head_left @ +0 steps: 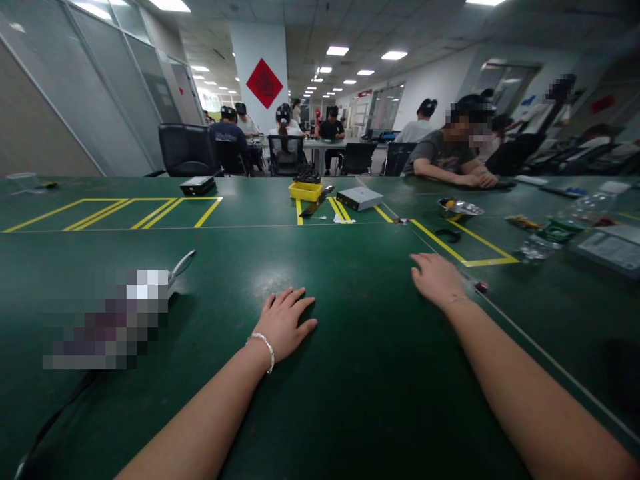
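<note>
My left hand [284,325] lies flat on the green tabletop [345,393], fingers spread and holding nothing. A silver bracelet [264,347] circles that wrist. Farther right and a little farther away, my right hand [437,277] rests on the same surface, empty, its fingers stretched out to the left. Close to the right wrist sits a small red object [481,287], too small to name. Left of my left hand, a blurred-out device or box [115,320] has a white cable and a dark strap.
Across the table are a yellow bin [305,192], a grey box [359,198], a black box [197,186] and yellow tape outlines. At right lie a foil dish [460,208], a plastic bottle [565,227] and a pale box [613,248]. A person [445,157] leans on the far edge.
</note>
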`<control>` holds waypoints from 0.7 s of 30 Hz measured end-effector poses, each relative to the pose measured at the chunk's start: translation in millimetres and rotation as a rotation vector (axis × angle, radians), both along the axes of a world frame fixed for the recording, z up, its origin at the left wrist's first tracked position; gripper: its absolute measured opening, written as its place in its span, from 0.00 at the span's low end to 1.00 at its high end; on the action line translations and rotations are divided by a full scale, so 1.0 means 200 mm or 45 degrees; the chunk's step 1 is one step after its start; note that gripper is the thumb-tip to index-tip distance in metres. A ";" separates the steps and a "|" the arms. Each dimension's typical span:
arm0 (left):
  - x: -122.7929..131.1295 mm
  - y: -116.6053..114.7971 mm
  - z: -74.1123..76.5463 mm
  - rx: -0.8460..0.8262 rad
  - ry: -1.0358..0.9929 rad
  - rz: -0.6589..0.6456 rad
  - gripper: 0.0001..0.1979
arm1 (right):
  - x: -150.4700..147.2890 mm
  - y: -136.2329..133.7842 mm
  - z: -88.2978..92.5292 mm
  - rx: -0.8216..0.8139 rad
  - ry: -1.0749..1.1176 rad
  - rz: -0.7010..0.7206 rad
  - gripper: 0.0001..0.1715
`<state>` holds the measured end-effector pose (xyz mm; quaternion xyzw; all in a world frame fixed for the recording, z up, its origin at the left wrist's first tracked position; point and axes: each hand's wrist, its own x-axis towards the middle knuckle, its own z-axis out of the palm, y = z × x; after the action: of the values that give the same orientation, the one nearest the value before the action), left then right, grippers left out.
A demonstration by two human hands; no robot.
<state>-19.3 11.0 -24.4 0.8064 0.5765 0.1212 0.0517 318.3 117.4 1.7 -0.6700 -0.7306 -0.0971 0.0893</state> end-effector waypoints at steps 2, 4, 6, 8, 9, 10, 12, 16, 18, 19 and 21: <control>0.00 0.00 0.00 -0.004 -0.005 0.001 0.22 | 0.16 0.01 -0.01 -0.046 0.035 -0.372 0.28; 0.00 0.00 0.00 -0.005 -0.009 0.000 0.22 | 0.28 0.01 -0.01 -0.183 0.098 -0.622 0.29; 0.00 0.00 0.00 -0.003 -0.013 0.001 0.22 | 0.36 0.01 -0.02 -0.317 0.131 -0.713 0.28; 0.00 0.00 0.01 -0.004 -0.018 -0.001 0.22 | 0.40 0.02 -0.02 -0.373 0.127 -0.718 0.25; 0.00 0.00 0.01 -0.005 -0.021 -0.001 0.22 | 0.40 0.02 -0.02 -0.377 0.119 -0.707 0.24; 0.00 0.00 0.01 -0.008 -0.025 0.000 0.22 | 0.40 0.02 -0.02 -0.373 0.110 -0.697 0.22; 0.00 0.00 0.01 -0.011 -0.031 0.000 0.22 | 0.40 0.03 -0.01 -0.343 0.091 -0.692 0.21; 0.00 0.00 0.00 -0.012 -0.037 0.007 0.22 | 0.39 0.02 -0.01 -0.300 0.062 -0.666 0.20; 0.00 0.00 0.00 -0.010 -0.037 0.009 0.22 | 0.39 0.02 -0.01 -0.295 0.057 -0.649 0.21; 0.00 0.00 0.00 -0.007 -0.036 0.009 0.22 | 0.39 0.02 0.00 -0.292 0.055 -0.642 0.21; 0.00 0.00 0.00 0.000 -0.035 0.006 0.21 | 0.38 0.02 0.00 -0.285 0.052 -0.627 0.22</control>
<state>-19.3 11.2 -24.2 0.8032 0.5777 0.1325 0.0593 393.3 122.0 1.6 -0.8351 -0.5497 -0.0210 0.0030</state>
